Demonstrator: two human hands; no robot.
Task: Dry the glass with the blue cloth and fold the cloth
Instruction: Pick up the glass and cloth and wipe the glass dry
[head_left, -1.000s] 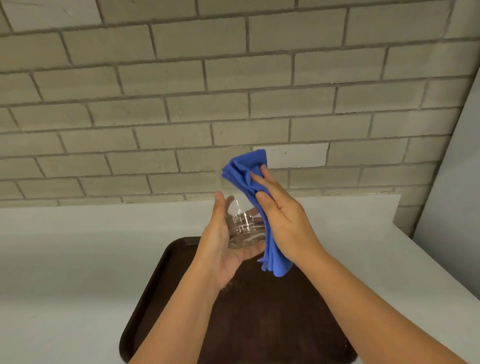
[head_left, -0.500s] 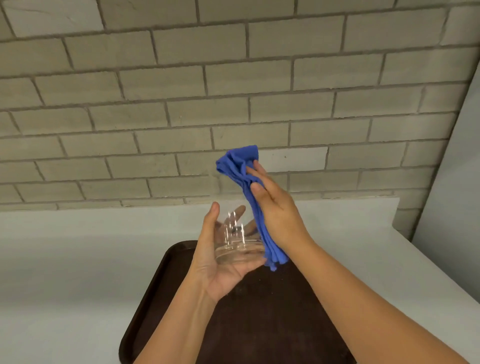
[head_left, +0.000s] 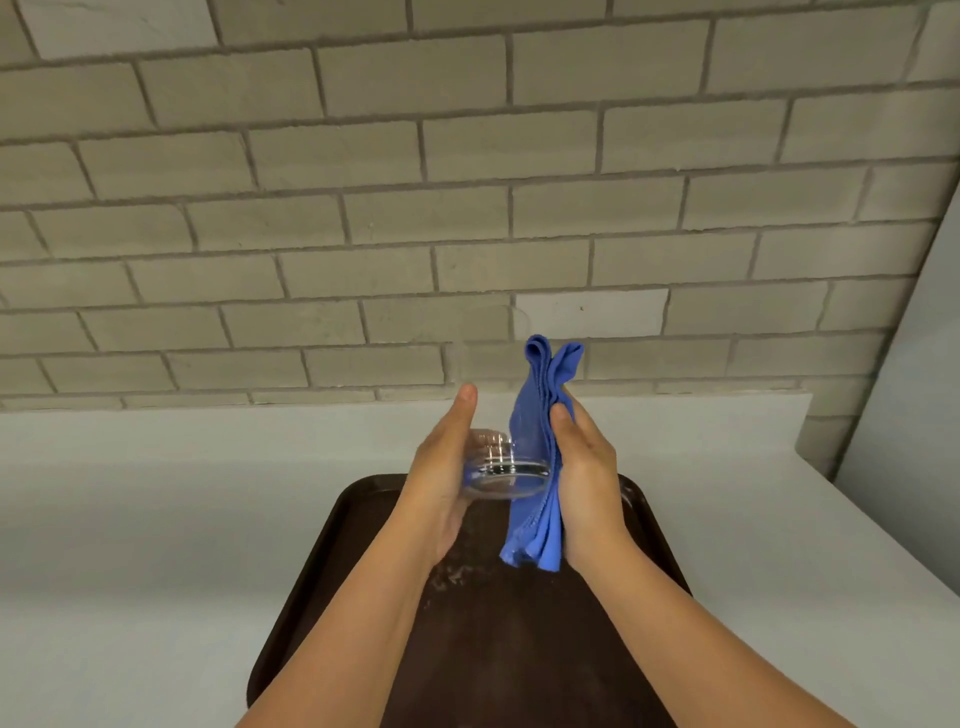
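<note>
Both hands (head_left: 519, 467) around glass (head_left: 504, 470)

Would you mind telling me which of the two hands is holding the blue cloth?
The right hand presses the bunched blue cloth against the glass; the left hand cradles the glass bare.

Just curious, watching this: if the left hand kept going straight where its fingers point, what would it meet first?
The left hand points up and away toward the brick wall. Nothing else appears in that line, so probably the wall first, though depth is hard to judge.
</note>
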